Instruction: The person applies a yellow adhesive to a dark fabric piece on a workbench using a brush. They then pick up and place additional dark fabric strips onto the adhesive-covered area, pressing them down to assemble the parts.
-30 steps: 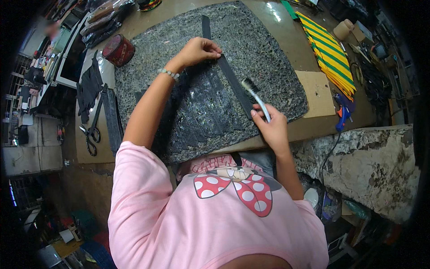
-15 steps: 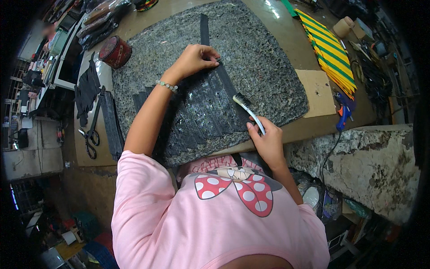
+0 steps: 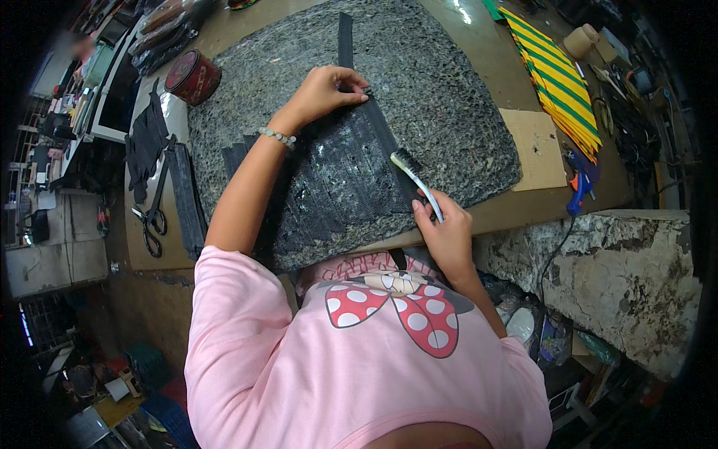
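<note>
A long black fabric strip (image 3: 345,41) runs down a grey speckled felt pad (image 3: 464,105), along the right side of several overlapping black strips (image 3: 321,183) smeared with something shiny. My left hand (image 3: 329,90) pinches this strip partway down between thumb and fingertips. In my right hand (image 3: 449,230), near the pad's front edge, is a brush (image 3: 425,188) with a pale handle and dark bristles. Its bristle end rests at or just over the strip's right edge; contact is hard to tell. The strip's lower end reaches my right fingertips, and whether they touch it is unclear.
A dark red tin (image 3: 193,78) stands on the pad's upper left. Black-handled scissors (image 3: 155,222) and a bundle of black strips (image 3: 185,198) lie left. To the right are a cardboard piece (image 3: 535,150), striped yellow-green material (image 3: 553,78) and a blue glue gun (image 3: 577,193) with a cord.
My left hand has shifted slightly up with the strip still pinched. The brush stays almost in place along the strip, and the whole view has tilted a little.
</note>
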A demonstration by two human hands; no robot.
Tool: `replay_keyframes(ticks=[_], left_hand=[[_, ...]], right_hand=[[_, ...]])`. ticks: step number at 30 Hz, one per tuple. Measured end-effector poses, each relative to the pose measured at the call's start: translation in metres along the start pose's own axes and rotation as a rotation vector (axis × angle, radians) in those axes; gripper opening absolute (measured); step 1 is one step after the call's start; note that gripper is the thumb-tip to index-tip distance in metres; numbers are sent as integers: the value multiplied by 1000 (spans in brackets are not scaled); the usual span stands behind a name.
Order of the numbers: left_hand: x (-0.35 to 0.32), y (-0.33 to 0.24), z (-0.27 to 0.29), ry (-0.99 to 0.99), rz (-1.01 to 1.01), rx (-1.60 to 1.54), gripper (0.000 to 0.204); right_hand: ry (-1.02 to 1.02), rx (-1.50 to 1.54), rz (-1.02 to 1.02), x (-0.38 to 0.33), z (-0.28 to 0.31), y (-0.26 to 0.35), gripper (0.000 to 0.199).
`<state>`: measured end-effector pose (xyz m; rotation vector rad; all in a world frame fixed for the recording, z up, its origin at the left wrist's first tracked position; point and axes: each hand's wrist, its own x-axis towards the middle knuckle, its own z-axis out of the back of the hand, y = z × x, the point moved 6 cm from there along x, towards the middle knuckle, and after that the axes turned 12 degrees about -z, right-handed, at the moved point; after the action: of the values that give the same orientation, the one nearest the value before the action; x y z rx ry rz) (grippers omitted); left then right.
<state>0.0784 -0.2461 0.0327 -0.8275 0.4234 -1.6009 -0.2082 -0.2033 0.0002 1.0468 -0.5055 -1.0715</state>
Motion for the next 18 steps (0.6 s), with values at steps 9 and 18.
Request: replay_keyframes(ticks=[9, 18], left_hand=[[19, 52, 34, -323, 12, -142, 27], [121, 157, 53, -440, 172, 890, 50]], right_hand=[[-67, 46, -24, 8, 21, 7, 28], [-41, 418, -172, 34, 55, -8, 17]])
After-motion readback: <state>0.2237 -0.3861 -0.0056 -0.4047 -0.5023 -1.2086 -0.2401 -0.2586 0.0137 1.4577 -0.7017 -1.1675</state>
